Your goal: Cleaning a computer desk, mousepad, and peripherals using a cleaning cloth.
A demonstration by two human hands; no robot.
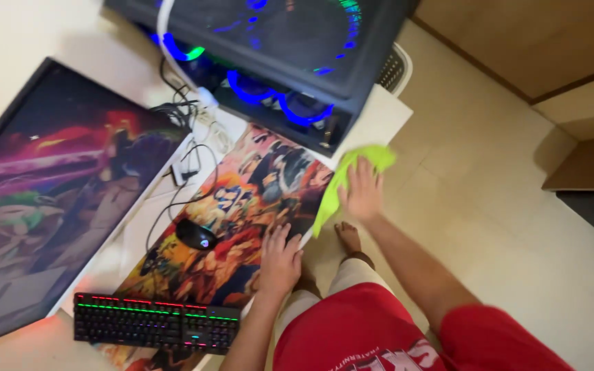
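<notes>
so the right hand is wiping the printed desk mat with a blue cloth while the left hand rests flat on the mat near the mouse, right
Not quite: the cloth is bright green, not blue, as the head view shows. The rest stands: the right hand presses it at the edge of the printed desk mat, and the left hand rests flat on the mat near the mouse.
</notes>
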